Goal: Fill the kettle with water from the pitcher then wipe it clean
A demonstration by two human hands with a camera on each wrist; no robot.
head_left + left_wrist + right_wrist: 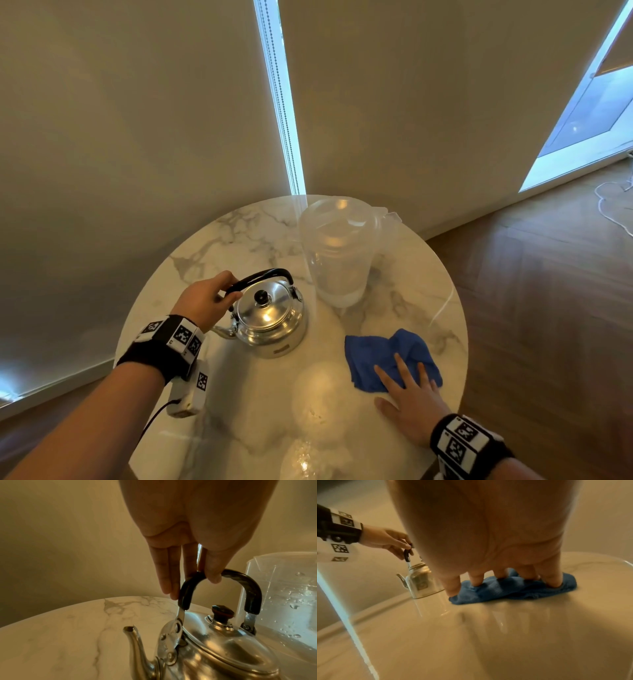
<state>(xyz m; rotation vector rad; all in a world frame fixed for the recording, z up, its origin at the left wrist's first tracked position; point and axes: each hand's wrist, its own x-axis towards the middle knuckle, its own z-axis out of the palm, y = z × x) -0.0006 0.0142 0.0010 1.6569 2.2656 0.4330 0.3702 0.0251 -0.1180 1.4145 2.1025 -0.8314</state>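
The table (260, 394) carries everything. The pitcher (339, 253) stands beyond both hands; the kettle (270, 318) hangs from the left hand (205, 301) gripping its handle (263, 275). The cloth (387, 356) lies under the right hand (411, 401), fingers flat (nearer, so likely wiping next).

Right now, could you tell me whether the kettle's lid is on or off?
On. The lid sits flush on the kettle, knob upward, under the raised handle that the left hand holds.
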